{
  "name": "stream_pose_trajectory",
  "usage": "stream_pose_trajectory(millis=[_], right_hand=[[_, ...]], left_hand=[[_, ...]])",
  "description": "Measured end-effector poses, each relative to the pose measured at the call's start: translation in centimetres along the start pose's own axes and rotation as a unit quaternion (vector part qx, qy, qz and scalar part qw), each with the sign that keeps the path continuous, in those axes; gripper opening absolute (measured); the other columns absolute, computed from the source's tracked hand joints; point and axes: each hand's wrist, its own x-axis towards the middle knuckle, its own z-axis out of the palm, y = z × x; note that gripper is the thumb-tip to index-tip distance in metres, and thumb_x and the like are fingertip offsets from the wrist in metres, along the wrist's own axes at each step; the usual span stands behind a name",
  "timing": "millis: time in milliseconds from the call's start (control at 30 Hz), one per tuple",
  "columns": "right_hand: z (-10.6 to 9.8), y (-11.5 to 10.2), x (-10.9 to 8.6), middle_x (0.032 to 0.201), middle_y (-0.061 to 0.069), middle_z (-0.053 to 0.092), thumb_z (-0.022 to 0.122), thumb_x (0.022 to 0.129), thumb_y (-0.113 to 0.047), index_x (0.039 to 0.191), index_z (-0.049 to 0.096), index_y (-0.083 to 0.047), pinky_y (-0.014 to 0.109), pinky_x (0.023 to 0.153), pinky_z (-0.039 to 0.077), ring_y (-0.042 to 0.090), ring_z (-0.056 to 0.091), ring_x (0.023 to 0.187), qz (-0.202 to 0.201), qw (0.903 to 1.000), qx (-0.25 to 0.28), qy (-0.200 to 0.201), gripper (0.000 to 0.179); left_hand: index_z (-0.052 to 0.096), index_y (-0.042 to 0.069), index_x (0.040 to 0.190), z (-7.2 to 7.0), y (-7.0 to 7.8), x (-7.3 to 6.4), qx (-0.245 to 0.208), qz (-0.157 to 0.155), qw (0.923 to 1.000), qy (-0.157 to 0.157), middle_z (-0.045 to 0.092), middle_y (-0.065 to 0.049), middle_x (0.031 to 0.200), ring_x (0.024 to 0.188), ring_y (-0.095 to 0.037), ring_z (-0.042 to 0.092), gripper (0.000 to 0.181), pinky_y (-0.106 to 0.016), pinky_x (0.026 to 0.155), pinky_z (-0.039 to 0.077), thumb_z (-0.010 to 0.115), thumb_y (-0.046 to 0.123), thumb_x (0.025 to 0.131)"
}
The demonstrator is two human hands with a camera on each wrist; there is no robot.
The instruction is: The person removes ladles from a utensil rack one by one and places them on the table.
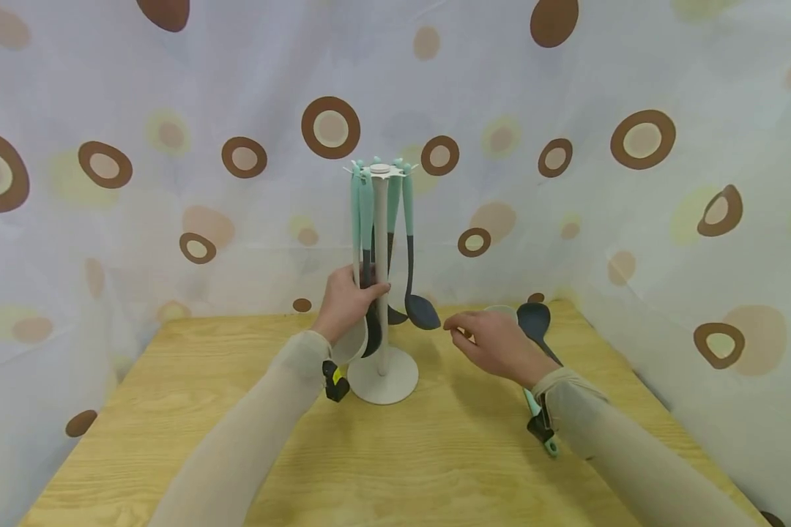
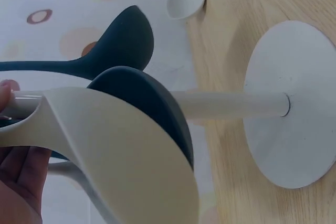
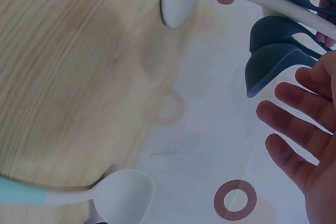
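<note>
A white utensil stand (image 1: 383, 359) with a round base holds several mint-handled kitchen utensils hanging from its top. My left hand (image 1: 346, 301) grips the stand's pole among the hanging shafts, thumb across the front. Just below this hand hang a white ladle (image 2: 126, 140) and a dark spoon-like utensil (image 2: 152, 103). On the stand's right side hangs a dark ladle (image 1: 424, 313). My right hand (image 1: 494, 344) is beside that ladle, fingers (image 3: 286, 121) loosely spread and holding nothing; its fingertips are close to the ladle's tip.
On the wooden table (image 1: 237, 410) at the right lie a dark spoon-like utensil (image 1: 534, 320) and a white spoon (image 3: 123, 195) with a mint handle, partly hidden by my right arm in the head view. A patterned curtain (image 1: 264, 73) stands behind the table and along its right side.
</note>
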Motion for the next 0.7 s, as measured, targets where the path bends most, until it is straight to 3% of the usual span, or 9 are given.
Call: stream_pose_trajectory(millis=[133, 267, 433, 700], right_hand=[[-0.5, -0.7, 0.4, 0.104, -0.003, 0.075, 0.057, 0.101, -0.023, 0.113, 0.073, -0.019, 0.031, 0.064, 0.053, 0.012, 0.069, 0.079, 0.010, 0.9998, 0.016, 0.004, 0.020], [-0.9, -1.1, 0.9, 0.107, -0.001, 0.075, 0.059, 0.101, -0.023, 0.114, 0.073, -0.018, 0.033, 0.065, 0.054, 0.015, 0.070, 0.082, 0.012, 0.9996, 0.021, 0.014, 0.020], [-1.4, -1.8, 1.4, 0.110, -0.001, 0.074, 0.059, 0.100, -0.025, 0.117, 0.072, -0.018, 0.033, 0.066, 0.053, 0.015, 0.070, 0.084, 0.015, 0.9993, 0.030, 0.019, 0.022], [-2.1, -3.1, 2.5, 0.109, -0.002, 0.074, 0.052, 0.104, -0.027, 0.124, 0.068, -0.016, 0.034, 0.070, 0.053, 0.013, 0.068, 0.084, 0.018, 0.9974, 0.063, 0.030, 0.028]], left_hand=[[0.065, 0.007, 0.112, -0.3, 0.2, -0.3, -0.003, 0.011, 0.9998, -0.015, 0.068, -0.009, 0.101, 0.097, -0.023, 0.063, 0.032, -0.039, 0.084, 0.054, 0.078, 0.023, 0.089], [0.064, 0.007, 0.110, -0.7, 0.2, -0.3, -0.008, 0.021, 0.9991, -0.037, 0.068, -0.009, 0.098, 0.092, -0.023, 0.064, 0.030, -0.036, 0.078, 0.054, 0.078, 0.023, 0.088], [0.065, 0.008, 0.107, -1.1, 0.1, -0.1, -0.024, 0.008, 0.9972, -0.071, 0.067, -0.008, 0.093, 0.085, -0.022, 0.062, 0.030, -0.032, 0.072, 0.055, 0.081, 0.022, 0.086], [0.064, 0.010, 0.106, -1.6, 0.3, 0.1, -0.032, 0.003, 0.9932, -0.112, 0.073, -0.007, 0.093, 0.092, -0.022, 0.068, 0.032, -0.039, 0.084, 0.057, 0.083, 0.024, 0.084]])
